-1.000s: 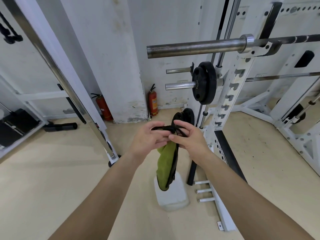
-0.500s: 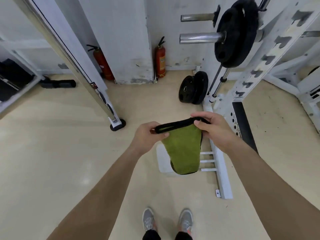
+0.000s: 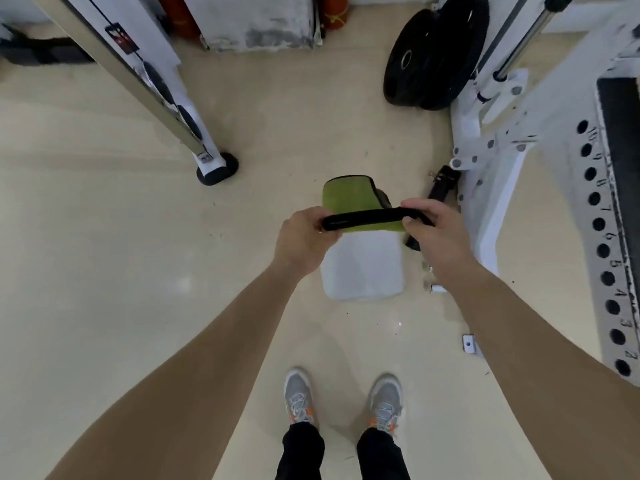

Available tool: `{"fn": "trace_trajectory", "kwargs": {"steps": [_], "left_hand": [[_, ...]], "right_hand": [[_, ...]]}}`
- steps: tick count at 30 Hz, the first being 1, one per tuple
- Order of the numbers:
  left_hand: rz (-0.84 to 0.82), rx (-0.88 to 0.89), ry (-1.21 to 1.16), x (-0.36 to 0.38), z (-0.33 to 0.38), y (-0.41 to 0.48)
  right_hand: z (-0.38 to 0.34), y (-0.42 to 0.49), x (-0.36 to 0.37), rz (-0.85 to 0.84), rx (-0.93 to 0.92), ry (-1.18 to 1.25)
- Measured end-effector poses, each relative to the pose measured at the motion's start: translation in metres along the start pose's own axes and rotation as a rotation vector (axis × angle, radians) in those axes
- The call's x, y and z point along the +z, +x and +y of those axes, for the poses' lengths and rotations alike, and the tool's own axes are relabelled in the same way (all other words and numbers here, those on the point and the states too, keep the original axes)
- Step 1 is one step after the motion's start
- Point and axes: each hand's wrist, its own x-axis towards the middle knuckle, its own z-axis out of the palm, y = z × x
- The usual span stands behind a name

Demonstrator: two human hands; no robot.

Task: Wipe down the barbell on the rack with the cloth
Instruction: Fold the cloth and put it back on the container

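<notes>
Shoes (image 3: pixel 343 400) at bottom of view, grey w/ orange lace tips, black trouser cuffs above them, standing on pale floor (image 3: pixel 104 271). Both forearms reached fwd from lower corners toward centre.

Left hand (image 3: pixel 303 242) was closed on left end of cloth (image 3: pixel 349 200), fingers curled over its black hem. Right hand (image 3: pixel 433 233) was closed on right end, thumb under and fingers over same hem. Hem was pulled fairly straight between the two hands; green body of cloth billowed away from the person beyond the hem, clear of floor. Cloth was held roughly mid-frame, above and just past a white block (image 3: pixel 363 268) lying on floor.

Right of hands: white rack upright (image 3: pixel 554 202) w/ row of numbered holes, running toward lower right. Short black bar piece (image 3: pixel 440 188) lay beside rack base, partly hidden by right hand.

Further out, left: slanted chrome post (image 3: pixel 138 77) ending in a black foot. Further right: two black plates (image 3: pixel 433 53) leaning by rack base. Far edge: grey scuffed pillar base (image 3: pixel 259 29), red extinguishers (image 3: pixel 334 10) either side of it, cut off by top of view.

Barbell was not in view.
</notes>
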Motion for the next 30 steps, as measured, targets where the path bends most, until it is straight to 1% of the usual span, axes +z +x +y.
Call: {"fn": "trace_trajectory", "kwargs": {"steps": [3, 8, 10, 12, 16, 18, 20, 22, 24, 28, 30], "left_hand": [[-0.039, -0.064, 0.037, 0.052, -0.065, 0.016], [-0.154, -0.210, 0.084, 0.133, -0.166, 0.030], [-0.156, -0.230, 0.073, 0.153, -0.190, 0.033], [-0.122, -0.220, 0.053, 0.164, -0.202, 0.041], [0.014, -0.199, -0.041, 0.165, -0.201, 0.073], [0.060, -0.215, -0.084, 0.157, -0.188, 0.086], [0.052, -0.250, -0.069, 0.145, -0.173, 0.090], [0.007, -0.266, -0.001, 0.133, -0.162, 0.085], [-0.068, -0.286, 0.112, 0.117, -0.150, 0.071], [-0.258, -0.295, 0.310, 0.080, -0.116, 0.029], [-0.311, -0.259, 0.416, 0.057, -0.090, 0.008]], "right_hand": [[0.081, 0.012, 0.014, 0.007, 0.063, -0.015], [0.206, 0.026, 0.033, -0.024, 0.237, -0.082], [0.236, 0.031, 0.040, -0.020, 0.272, -0.104], [0.249, 0.044, 0.046, 0.006, 0.268, -0.111], [0.242, 0.082, 0.056, 0.052, 0.224, -0.085], [0.230, 0.091, 0.059, 0.075, 0.260, -0.096], [0.216, 0.089, 0.061, 0.093, 0.310, -0.142], [0.202, 0.079, 0.062, 0.081, 0.317, -0.219], [0.181, 0.064, 0.061, 0.022, 0.310, -0.325], [0.126, 0.028, 0.048, -0.140, 0.246, -0.670], [0.090, 0.010, 0.039, -0.207, 0.217, -0.839]]}}
